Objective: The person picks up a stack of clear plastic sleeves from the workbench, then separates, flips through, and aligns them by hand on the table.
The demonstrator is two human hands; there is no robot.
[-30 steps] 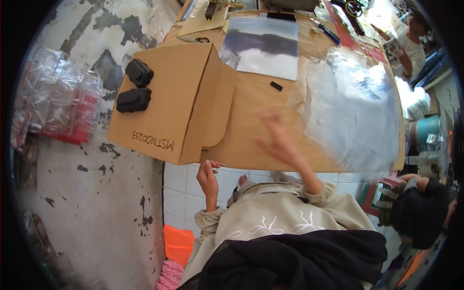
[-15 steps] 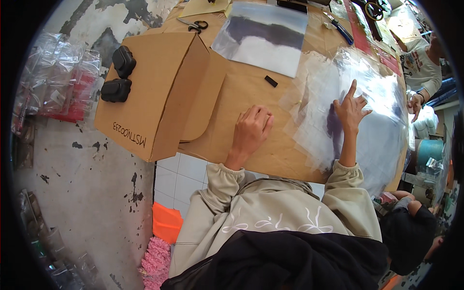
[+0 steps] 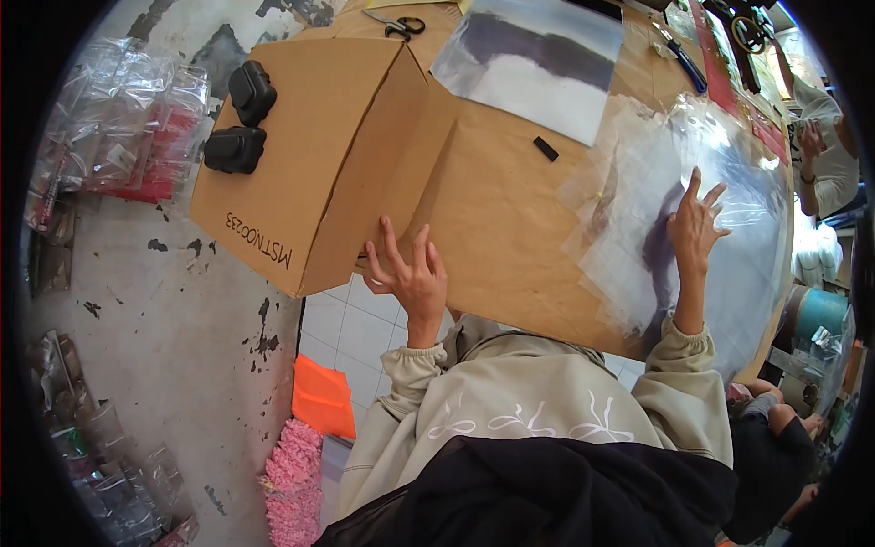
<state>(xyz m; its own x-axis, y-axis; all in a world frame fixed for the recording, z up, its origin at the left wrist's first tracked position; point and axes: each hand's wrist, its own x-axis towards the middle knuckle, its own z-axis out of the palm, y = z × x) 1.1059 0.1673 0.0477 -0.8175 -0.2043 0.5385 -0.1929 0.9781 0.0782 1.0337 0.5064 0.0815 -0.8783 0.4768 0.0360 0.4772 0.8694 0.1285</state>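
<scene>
With left fingers (image 3: pixel 392 246) spread by the box (image 3: pixel 301 155), has right fingers (image 3: pixel 693 191) spread over clear sheets (image 3: pixel 743 260) at the desk's (image 3: pixel 510 246) right edge. Holds nothing.

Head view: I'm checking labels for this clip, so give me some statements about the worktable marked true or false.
1. The right hand is open over the clear plastic sheets. True.
2. The left hand grips the scissors. False: it is open by the cardboard box, and the scissors lie beyond the box.
3. Two black cases sit on the box. True.
4. The blue-handled cutter lies on the box. False: it lies on the table.
</scene>
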